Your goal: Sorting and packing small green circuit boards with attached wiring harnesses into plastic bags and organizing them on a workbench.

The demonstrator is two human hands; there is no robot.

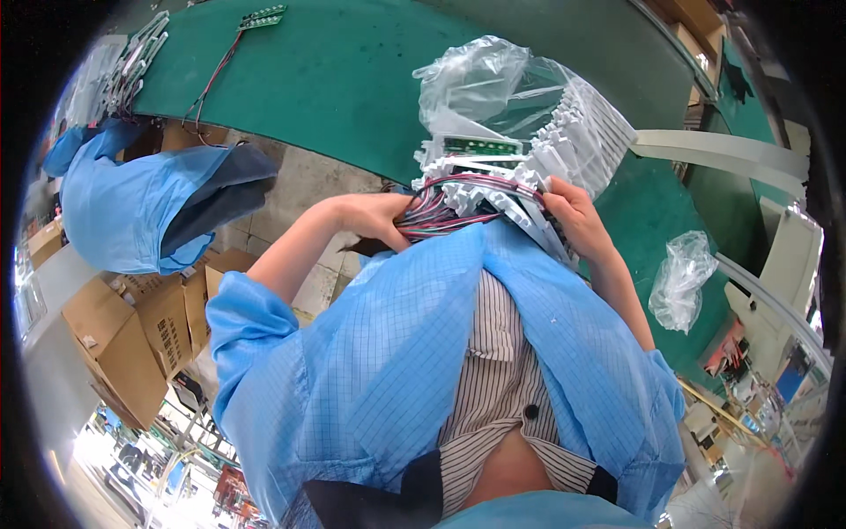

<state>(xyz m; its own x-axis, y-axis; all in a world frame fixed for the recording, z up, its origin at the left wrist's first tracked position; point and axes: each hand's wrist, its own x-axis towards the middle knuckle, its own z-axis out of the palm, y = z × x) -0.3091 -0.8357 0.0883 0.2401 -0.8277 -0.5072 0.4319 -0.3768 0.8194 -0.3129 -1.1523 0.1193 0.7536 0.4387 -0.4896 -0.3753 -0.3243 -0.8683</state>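
Observation:
Close against my body is a bundle of thin red, black, white and green wires, lying across a cluster of white plastic parts. My left hand is closed round the left end of the wires, its fingers partly hidden behind them. On the other side, my right hand has its fingers curled at the edge of the white parts, where the wires end; its fingertips are partly covered. A green circuit board shows just beyond the wires. Clear plastic bags lie behind it, beside a long row of stacked white parts.
Another circuit board with trailing wires lies on the green table. More white parts are piled at far left. A co-worker's blue sleeve, cardboard boxes and a crumpled clear bag are nearby.

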